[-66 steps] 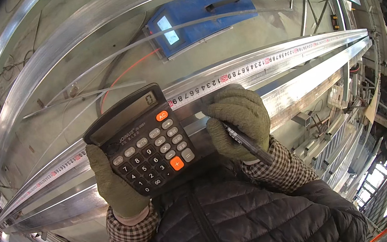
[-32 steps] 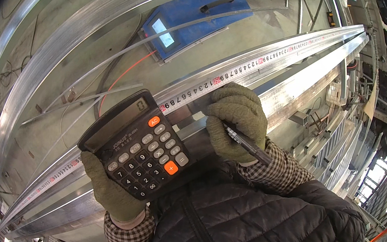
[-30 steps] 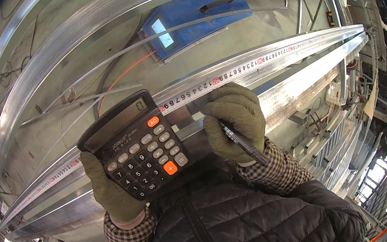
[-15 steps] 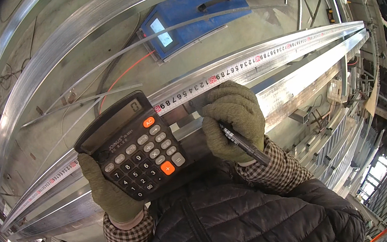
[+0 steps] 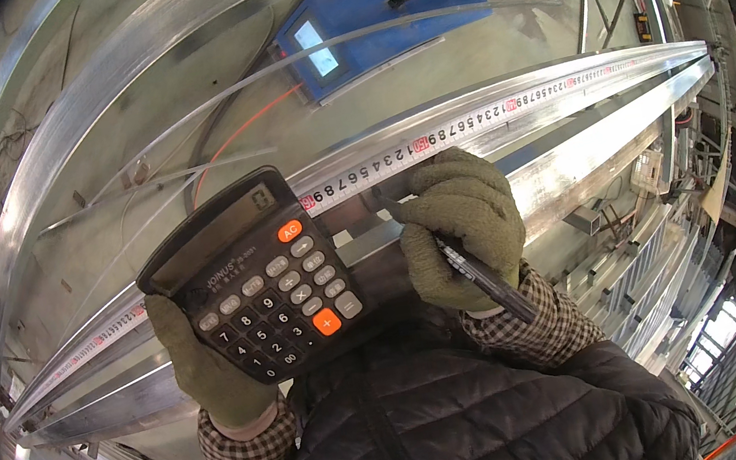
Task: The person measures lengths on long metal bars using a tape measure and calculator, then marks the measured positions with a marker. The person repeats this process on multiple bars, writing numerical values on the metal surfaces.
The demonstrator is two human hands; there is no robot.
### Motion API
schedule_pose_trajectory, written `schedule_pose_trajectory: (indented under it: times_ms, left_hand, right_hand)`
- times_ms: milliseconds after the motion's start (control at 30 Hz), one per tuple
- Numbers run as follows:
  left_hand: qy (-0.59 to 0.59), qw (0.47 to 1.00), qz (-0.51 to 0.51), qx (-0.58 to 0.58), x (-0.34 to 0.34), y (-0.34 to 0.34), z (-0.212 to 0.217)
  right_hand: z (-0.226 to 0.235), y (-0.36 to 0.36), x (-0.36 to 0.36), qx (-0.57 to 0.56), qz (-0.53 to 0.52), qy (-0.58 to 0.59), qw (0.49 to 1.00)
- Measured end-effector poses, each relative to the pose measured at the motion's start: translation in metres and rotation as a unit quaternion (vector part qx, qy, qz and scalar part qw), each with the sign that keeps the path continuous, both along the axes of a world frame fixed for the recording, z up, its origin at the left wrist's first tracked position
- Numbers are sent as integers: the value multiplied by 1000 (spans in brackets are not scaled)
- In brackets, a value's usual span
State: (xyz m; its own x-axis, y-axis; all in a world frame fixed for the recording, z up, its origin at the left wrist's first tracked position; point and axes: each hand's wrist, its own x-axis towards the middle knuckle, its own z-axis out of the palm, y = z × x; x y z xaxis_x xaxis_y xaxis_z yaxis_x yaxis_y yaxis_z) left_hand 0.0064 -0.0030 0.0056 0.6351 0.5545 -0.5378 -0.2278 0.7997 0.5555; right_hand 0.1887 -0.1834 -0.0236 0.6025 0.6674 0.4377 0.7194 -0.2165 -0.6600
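My left hand [image 5: 211, 377], in a green knit glove, grips a black calculator [image 5: 228, 279] by its lower left side. Its grey and black keys, a few orange ones and a grey display face up. In my gloved right hand [image 5: 466, 215] is a dark marker pen [image 5: 490, 282], slanting down toward my sleeve, and the fingers are curled round it. This hand hovers just right of the calculator, close to a white tape measure [image 5: 460, 130] stretched along a long shiny metal bar [image 5: 356, 148]. The calculator hides part of the tape.
A blue machine [image 5: 394, 21] with a lit screen and a black handle stands on the floor beyond the bar. An orange cable [image 5: 243, 127] runs from it. Long curved-looking metal profiles [image 5: 160, 47] cross the far side; more metal frames [image 5: 624, 287] lie at right.
The view has shifted slightly, moving the background a little to the right. My right hand with the marker pen has moved slightly right, away from the calculator. The left grip is unchanged.
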Motion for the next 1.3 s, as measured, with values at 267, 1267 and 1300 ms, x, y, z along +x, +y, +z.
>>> schedule_pose_trajectory:
  times_ms: [267,1267,1300]
  left_hand:
    - [17,1000,14,2,3,-2,5]
    - [46,999,1,5,4,0,4]
    - [44,999,8,5,6,-1,6]
  right_hand:
    - [5,-2,3,11,18,14,1000]
    - [8,-5,1,20,20,29,999]
    - [8,-5,1,25,21,24,999]
